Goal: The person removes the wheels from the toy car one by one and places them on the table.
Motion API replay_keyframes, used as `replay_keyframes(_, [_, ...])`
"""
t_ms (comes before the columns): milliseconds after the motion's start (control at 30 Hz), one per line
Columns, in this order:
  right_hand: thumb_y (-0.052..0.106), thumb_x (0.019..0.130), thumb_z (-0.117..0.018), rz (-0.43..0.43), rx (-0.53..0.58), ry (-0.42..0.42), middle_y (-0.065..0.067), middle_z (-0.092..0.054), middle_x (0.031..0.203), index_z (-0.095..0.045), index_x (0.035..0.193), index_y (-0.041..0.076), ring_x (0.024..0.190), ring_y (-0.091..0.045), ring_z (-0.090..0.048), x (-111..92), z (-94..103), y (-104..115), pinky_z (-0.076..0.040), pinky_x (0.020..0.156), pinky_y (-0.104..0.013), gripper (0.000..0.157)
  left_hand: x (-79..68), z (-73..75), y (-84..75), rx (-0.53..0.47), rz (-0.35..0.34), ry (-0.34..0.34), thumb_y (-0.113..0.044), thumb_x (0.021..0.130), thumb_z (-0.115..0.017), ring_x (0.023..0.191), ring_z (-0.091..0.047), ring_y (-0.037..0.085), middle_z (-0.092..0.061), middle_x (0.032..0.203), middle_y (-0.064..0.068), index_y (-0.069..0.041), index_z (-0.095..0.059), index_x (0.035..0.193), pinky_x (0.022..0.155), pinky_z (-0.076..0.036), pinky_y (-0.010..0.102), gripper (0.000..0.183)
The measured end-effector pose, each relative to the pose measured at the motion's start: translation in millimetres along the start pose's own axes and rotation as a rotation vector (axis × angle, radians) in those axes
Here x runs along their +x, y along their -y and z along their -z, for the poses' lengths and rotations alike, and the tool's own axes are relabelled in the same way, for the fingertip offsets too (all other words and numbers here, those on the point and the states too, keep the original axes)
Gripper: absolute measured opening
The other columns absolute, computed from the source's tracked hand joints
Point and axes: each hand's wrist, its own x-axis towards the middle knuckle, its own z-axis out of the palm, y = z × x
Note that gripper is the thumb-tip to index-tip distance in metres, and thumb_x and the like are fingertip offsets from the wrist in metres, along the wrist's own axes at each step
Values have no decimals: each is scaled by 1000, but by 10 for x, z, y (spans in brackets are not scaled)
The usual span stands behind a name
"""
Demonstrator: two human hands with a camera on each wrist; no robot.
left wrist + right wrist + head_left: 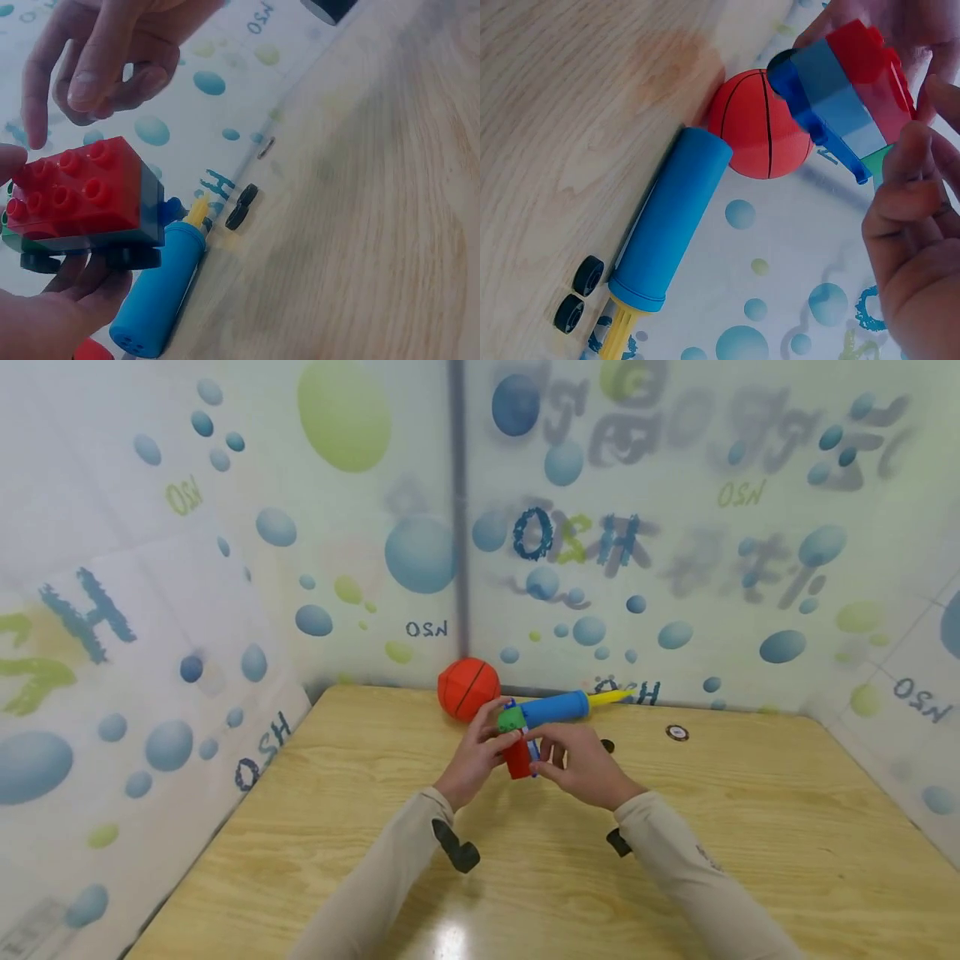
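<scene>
My left hand [471, 762] holds a small toy car built from plastic blocks, with a red studded brick [82, 187] on top, a blue base, a green block [512, 720] at one end and black wheels [133, 258]. Its fingers support the car from below, and its thumb lies against the red brick. My right hand [583, 766] hovers over the car with the index finger extended and the other fingers loosely bent. That fingertip is close to the brick's studs; whether it touches is unclear.
Behind the car lie a blue pump [676, 217] with a yellow nozzle [611, 697] and a red basketball-patterned ball [468, 689]. Two loose black wheels [589, 275] stand beside the pump. A round black-and-white disc [677, 732] lies right, near the printed wall.
</scene>
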Motion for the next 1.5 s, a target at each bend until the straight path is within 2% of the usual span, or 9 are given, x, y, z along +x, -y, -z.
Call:
replay_keyframes(300, [14, 80, -84, 25, -76, -111, -5, -66, 92, -70, 116, 9, 69, -8, -54, -23, -106, 14, -49, 60, -21, 39, 10, -5, 17, -118, 9, -68, -20, 101, -60, 123, -55, 26, -47, 142, 14, -40, -35, 146, 106, -52, 43, 56])
replay_keyframes(433, [15, 78, -87, 58, -114, -153, -6, -63, 95, -72, 114, 11, 76, -12, -53, -14, -160, 13, -47, 65, -22, 39, 22, -27, 4, -117, 20, -102, -23, 100, -61, 110, -63, 22, -53, 133, 13, -37, -37, 146, 100, -56, 41, 53])
replay_keyframes(533, [14, 76, -88, 90, -140, -169, -5, -63, 99, -74, 112, 12, 85, -14, -56, -5, -192, 21, -52, 72, -27, 39, 32, -47, -7, -97, 38, -135, -26, 100, -62, 100, -66, 20, -56, 126, 10, -32, -42, 142, 91, -58, 37, 47])
replay_keyframes(733, [22, 78, -87, 83, -256, -145, -4, -59, 106, -76, 113, 14, 98, -18, -57, 1, -256, 34, -55, 81, -34, 37, 49, -93, -20, -96, 56, -191, -29, 98, -64, 90, -68, 18, -60, 115, 7, -25, -48, 134, 80, -59, 33, 39])
replay_keyframes(967, [27, 86, -79, 102, -433, -98, -7, -59, 108, -74, 120, 23, 92, -19, -57, 15, -292, 58, -55, 75, -33, 35, 60, -128, -37, -108, 76, -279, -34, 95, -69, 84, -68, 15, -60, 120, 7, -23, -48, 133, 82, -58, 34, 45])
replay_keyframes(1133, [27, 85, -81, 164, -556, -144, -7, -61, 97, -74, 112, 22, 82, -19, -55, 57, -318, 50, -53, 66, -31, 28, 81, -79, -43, -107, 135, -238, -38, 101, -58, 78, -70, 12, -61, 107, 5, -19, -46, 140, 79, -58, 35, 45])
replay_keyframes(1233, [22, 83, -83, 119, -500, -166, -8, -61, 95, -75, 108, 20, 82, -19, -57, 70, -340, 27, -55, 68, -32, 26, 83, -20, -43, -91, 182, -189, -45, 106, -44, 80, -68, 16, -59, 111, 8, -17, -44, 143, 80, -59, 39, 47])
replay_keyframes(1367, [12, 84, -80, 13, -272, -186, -5, -64, 96, -77, 108, 17, 83, -15, -57, 60, -341, -38, -55, 69, -29, 25, 43, 87, -40, 46, 196, -150, -46, 107, -34, 108, -64, 30, -51, 136, 14, -16, -49, 140, 97, -54, 55, 47])
replay_keyframes(1500, [8, 92, -71, -63, 0, -145, -4, -69, 101, -77, 109, 16, 88, -15, -59, 51, -258, -74, -53, 70, -26, 20, -18, 196, -46, 345, 22, -71, -33, 105, -47, 133, -51, 33, -53, 146, 10, -17, -57, 136, 108, -44, 61, 36])
